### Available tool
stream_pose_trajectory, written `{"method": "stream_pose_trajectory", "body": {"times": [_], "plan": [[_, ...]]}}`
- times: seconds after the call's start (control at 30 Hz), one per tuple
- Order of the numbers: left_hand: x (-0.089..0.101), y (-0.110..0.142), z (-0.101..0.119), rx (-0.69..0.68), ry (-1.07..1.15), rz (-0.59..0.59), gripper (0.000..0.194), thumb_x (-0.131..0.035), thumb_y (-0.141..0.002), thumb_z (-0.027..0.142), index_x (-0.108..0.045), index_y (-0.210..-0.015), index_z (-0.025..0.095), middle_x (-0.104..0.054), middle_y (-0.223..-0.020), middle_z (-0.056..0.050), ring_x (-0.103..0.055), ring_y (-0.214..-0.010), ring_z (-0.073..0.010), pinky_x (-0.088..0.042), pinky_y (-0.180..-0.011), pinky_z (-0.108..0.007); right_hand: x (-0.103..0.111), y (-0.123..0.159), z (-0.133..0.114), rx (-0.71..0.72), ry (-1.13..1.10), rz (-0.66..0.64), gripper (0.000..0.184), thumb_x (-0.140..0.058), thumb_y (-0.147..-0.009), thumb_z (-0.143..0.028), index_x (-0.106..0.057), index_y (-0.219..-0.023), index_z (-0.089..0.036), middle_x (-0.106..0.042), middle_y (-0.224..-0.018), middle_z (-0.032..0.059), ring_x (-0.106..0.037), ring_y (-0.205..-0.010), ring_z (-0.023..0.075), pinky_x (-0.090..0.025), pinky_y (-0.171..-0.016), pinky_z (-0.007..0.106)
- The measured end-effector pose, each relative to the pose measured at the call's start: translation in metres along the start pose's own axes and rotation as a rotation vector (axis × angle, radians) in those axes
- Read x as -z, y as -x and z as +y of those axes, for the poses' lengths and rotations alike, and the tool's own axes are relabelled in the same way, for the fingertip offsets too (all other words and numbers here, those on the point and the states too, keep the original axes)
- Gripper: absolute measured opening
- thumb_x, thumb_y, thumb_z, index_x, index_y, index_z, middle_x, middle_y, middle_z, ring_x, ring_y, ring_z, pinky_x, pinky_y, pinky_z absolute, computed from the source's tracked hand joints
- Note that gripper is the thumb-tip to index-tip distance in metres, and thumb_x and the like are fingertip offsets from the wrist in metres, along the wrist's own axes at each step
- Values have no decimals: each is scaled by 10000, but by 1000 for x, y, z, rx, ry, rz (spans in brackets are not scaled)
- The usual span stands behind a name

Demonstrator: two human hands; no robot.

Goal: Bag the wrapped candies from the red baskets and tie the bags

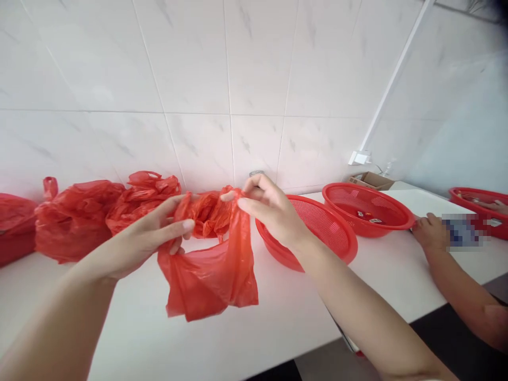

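A red plastic bag (210, 275) hangs between my hands over the white table, its two handles upward and its body looking flat. My left hand (166, 225) is closed on the left handle, thumb pressed against the fingers. With thumb and fingertips, my right hand (265, 203) pinches the top of the right handle. Just behind the held bag lies a crumpled red bag (208, 214), partly covered by it. A red mesh basket (329, 233) stands beside my right hand, its near side partly hidden by my forearm.
Bulging red bags (79, 211) line the wall at the left. Further right, another red basket (363, 211) holds a few small items, with a co-worker's hand (431, 230) at its rim. A cardboard box (371, 181) sits behind, below a wall socket (360, 157).
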State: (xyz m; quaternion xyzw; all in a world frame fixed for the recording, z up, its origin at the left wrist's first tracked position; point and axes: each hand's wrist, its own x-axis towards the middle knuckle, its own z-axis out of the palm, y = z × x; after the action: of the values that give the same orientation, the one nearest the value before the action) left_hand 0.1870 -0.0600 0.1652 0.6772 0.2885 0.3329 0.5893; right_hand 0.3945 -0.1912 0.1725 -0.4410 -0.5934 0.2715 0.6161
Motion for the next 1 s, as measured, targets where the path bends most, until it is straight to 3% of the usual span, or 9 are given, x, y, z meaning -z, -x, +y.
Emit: {"method": "stream_pose_trajectory", "body": {"times": [0.1, 0.2, 0.33, 0.47, 0.6, 0.7, 0.83, 0.9, 1.0], "plan": [[-9, -5, -3, 147, -203, -347, 375, -763, -713, 292, -650, -1054, 185, -537, -665, 39, -484, -546, -115, -427, -512, -234, -19, -23, -1, -13, 29, -294, 154, -584, -867, -304, -458, -909, -225, -676, -836, -14, -654, -836, 135, -507, -790, 294], [-20, -4, -8, 146, -226, -365, 218, -743, -709, 355, -631, -753, 173, -493, -623, 30, -459, -555, -125, -422, -527, -269, -41, -38, -3, -6, 130, -494, 170, -596, -871, -347, -491, -923, -223, -669, -793, -25, -646, -751, 131, -511, -727, 281], [-23, -4, -16, 213, -137, -363, 337, -557, -849, 411, -478, -589, 211, -263, -507, 80, -236, -489, -90, -379, -535, -280, -49, -40, 4, 108, 397, -317, 163, -570, -875, -345, -531, -996, -242, -661, -928, -22, -627, -859, 137, -479, -801, 299], [-15, -8, -24, 314, -70, -295, 389, -497, -869, 558, -584, -745, 201, -186, -512, 102, -161, -481, -90, -365, -540, -265, -35, -32, 38, 30, 445, -202, 268, -543, -842, -203, -531, -1108, -237, -624, -1142, 23, -610, -958, 132, -479, -810, 283], [-9, -11, -33, 319, -23, -294, 439, -524, -838, 611, -632, -804, 187, -316, -489, 81, -295, -445, -90, -429, -561, -275, -32, -20, 67, -109, 370, -198, 145, -519, -821, -153, -551, -955, -200, -652, -907, 7, -609, -781, 119, -490, -704, 258], [-4, -10, -37, 272, 64, -274, 404, -523, -864, 563, -644, -1002, 203, -539, -580, 15, -489, -524, -128, -468, -601, -277, -38, 0, 56, -68, 295, -95, 65, -497, -847, -163, -539, -885, -195, -641, -870, -1, -603, -764, 113, -494, -708, 252], [3, -5, -32, 189, -22, -369, 322, -572, -867, 458, -680, -974, 175, -655, -739, -51, -580, -658, -163, -490, -658, -290, -42, 25, 27, 6, 279, -363, 59, -595, -839, -183, -603, -893, -205, -670, -898, -5, -626, -839, 121, -489, -797, 256], [4, -2, -28, 140, -198, -410, 248, -622, -835, 410, -696, -875, 177, -650, -755, -37, -562, -662, -151, -479, -656, -274, -43, 25, 31, 36, 272, -289, 76, -592, -868, -229, -612, -939, -210, -675, -959, 10, -627, -906, 135, -483, -830, 270], [-2, 0, -31, 96, -433, -412, 174, -621, -809, 355, -678, -860, 199, -635, -785, -15, -563, -676, -156, -465, -621, -264, -48, 12, 63, -11, 174, -78, 240, -476, -951, -303, -561, -1165, -235, -658, -1083, 37, -609, -1036, 157, -483, -876, 309]]}}
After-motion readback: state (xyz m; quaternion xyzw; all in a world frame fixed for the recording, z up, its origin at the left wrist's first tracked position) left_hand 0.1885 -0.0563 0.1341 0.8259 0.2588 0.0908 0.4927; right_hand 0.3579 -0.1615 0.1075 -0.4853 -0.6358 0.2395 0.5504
